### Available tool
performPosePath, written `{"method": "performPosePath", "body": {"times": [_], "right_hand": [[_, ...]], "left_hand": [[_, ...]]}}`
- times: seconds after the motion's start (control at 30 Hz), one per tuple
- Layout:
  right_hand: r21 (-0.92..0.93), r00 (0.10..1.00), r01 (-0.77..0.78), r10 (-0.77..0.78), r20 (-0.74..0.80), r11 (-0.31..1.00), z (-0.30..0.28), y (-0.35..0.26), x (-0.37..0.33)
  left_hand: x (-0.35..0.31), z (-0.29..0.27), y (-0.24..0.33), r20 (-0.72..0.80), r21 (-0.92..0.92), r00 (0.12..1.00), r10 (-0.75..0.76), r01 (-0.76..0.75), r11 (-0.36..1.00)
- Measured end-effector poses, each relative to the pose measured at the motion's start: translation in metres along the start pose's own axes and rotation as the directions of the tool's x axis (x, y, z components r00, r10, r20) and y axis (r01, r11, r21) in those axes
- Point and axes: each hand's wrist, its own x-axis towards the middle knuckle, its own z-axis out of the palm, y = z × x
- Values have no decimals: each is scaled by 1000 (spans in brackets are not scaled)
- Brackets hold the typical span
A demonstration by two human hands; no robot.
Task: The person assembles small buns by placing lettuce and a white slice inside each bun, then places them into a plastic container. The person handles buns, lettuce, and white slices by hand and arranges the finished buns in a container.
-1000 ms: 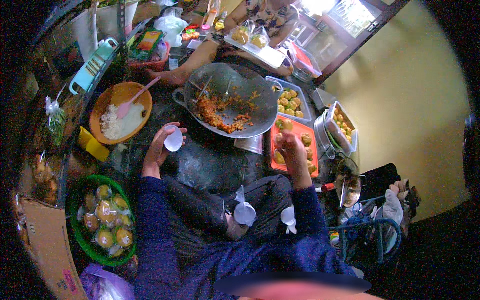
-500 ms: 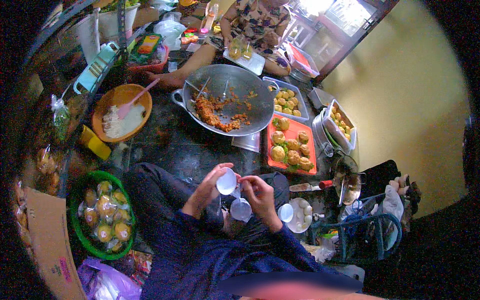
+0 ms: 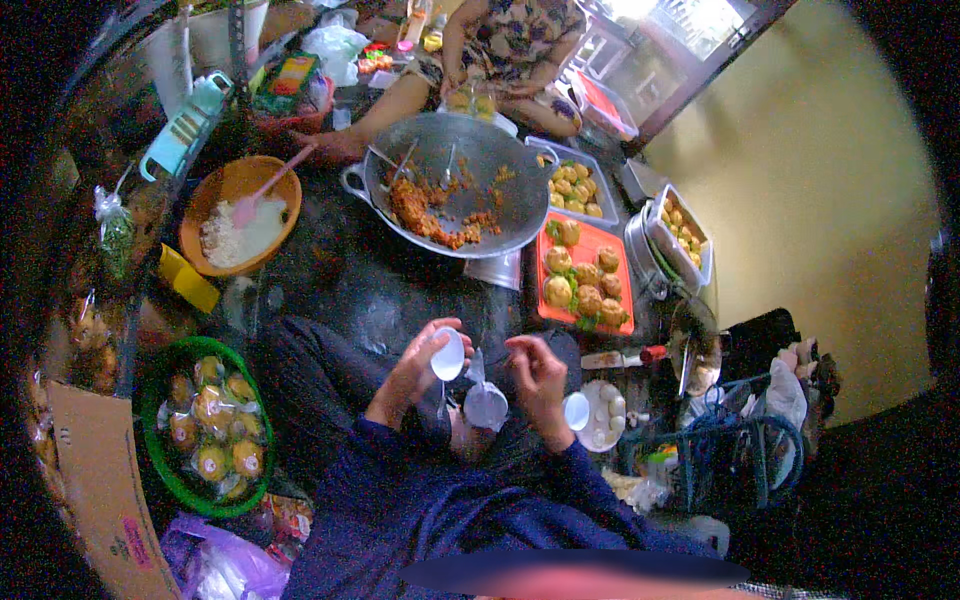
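Left hand [image 3: 418, 362] is closed around a small white cup [image 3: 448, 354], gripping it at the rim, above the lap. Far left of this hand sits a green basket [image 3: 158, 462] of wrapped buns; up and to the left stands an orange bowl [image 3: 232, 182] with a pink spoon [image 3: 262, 194]. Just right of the cup, a small clear bag [image 3: 485, 402] hangs between both hands. Right hand [image 3: 536, 372] is curled, fingertips pinched together near the top of the bag; whether they grip it cannot be told. Beyond both hands lies a metal wok [image 3: 500, 165] with orange filling. Up and right of the right hand lies an orange tray [image 3: 590, 240] of buns; just right of it sits a white plate [image 3: 604, 412].
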Motion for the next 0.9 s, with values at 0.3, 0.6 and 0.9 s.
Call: {"method": "performPosePath", "body": {"times": [0.3, 0.6, 0.9], "right_hand": [[-497, 975, -68, -48, -216, 865, -116, 56, -33], [-561, 903, -410, 407, -137, 719, -138, 132, -82], [-528, 893, -437, 418, -163, 728, -125, 124, -72]], "left_hand": [[-4, -10, 7, -53, 64, 996, 66, -62, 996], [-2, -10, 12, -155, 185, 987, 31, -2, 983], [-6, -1, 14, -207, 234, 978, 40, 10, 972]]}}
